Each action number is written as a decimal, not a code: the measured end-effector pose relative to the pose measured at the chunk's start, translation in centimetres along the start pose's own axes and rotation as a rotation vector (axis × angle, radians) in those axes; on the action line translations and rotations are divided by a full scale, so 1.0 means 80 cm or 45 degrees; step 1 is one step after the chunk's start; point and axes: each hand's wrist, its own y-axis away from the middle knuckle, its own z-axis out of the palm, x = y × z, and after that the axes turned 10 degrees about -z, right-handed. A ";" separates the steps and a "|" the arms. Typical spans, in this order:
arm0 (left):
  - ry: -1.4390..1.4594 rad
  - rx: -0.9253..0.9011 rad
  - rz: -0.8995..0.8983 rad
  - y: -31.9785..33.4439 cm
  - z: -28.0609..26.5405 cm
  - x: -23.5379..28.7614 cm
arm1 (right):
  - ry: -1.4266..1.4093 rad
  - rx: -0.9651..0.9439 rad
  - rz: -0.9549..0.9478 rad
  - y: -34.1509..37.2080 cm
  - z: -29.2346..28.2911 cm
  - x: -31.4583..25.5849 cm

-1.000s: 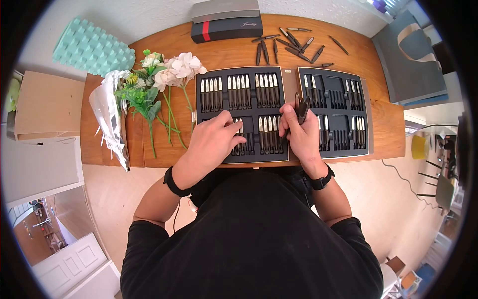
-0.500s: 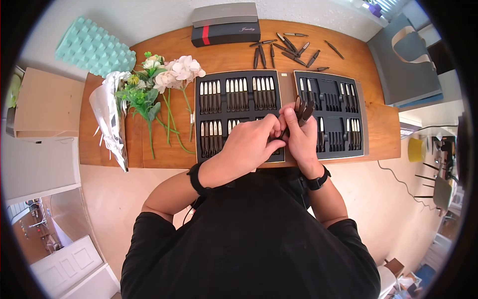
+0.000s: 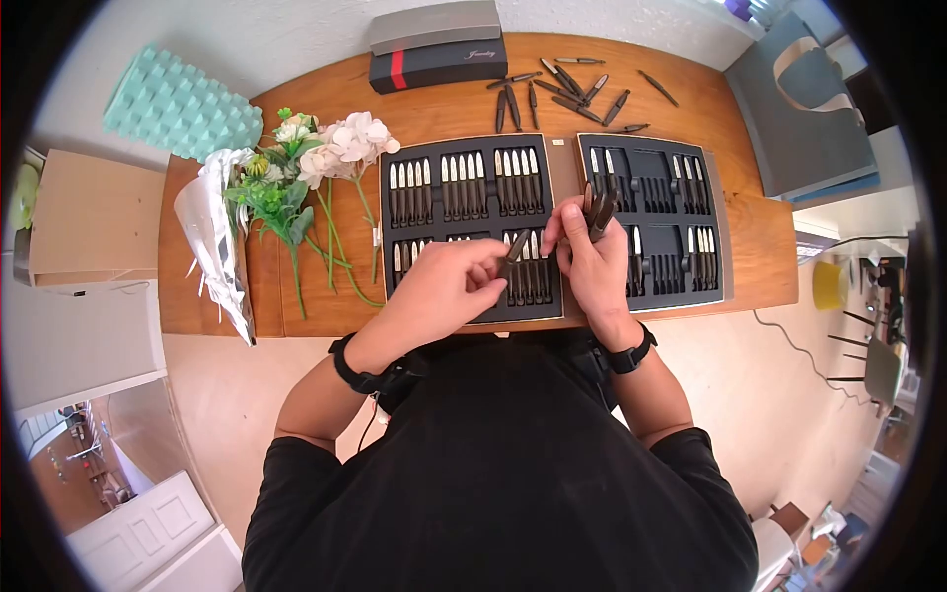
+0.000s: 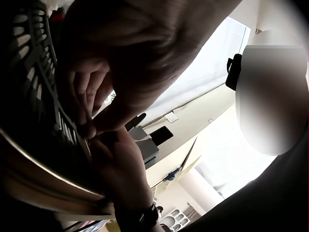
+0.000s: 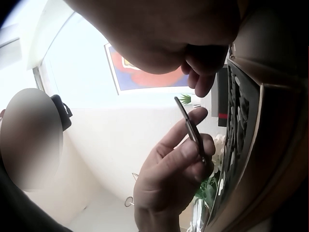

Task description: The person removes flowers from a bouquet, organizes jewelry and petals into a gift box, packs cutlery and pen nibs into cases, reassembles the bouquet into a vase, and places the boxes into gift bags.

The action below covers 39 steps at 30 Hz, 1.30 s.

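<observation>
In the head view my left hand (image 3: pixel 449 281) pinches a slim dark piece (image 3: pixel 518 244) with a tapered tip between thumb and fingers. It holds the piece above the lower right compartment of the left black tray (image 3: pixel 464 230). From the right wrist view the same slim piece (image 5: pixel 190 126) points up and away from the fingers. My right hand (image 3: pixel 597 266) grips a bundle of several similar dark pieces (image 3: pixel 600 212), between the two trays. The right black tray (image 3: pixel 651 219) lies beside it. Both trays carry rows of dark pieces with pale pointed ends.
Several loose dark pieces (image 3: pixel 617 107) lie behind the trays. Two stacked boxes (image 3: pixel 439 64) stand at the back, and a grey bag (image 3: pixel 809 128) at the right. Flowers (image 3: pixel 350 143), silver wrapping (image 3: pixel 212 227) and a teal bumpy block (image 3: pixel 182 104) are at the left.
My left hand went from the left tray's lower middle compartment to my right hand, then came back left with one slim dark piece. The right hand stayed about where it was, bundle still held.
</observation>
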 end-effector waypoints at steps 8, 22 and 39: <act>0.175 0.073 -0.108 0.014 -0.029 -0.023 | 0.055 -0.041 0.049 0.001 -0.002 0.000; -0.189 -0.127 -0.105 0.012 -0.034 -0.018 | 0.105 -0.055 0.049 0.001 -0.001 0.002; -0.154 -0.085 -0.088 -0.003 -0.037 -0.013 | 0.079 -0.063 0.047 0.000 0.000 0.003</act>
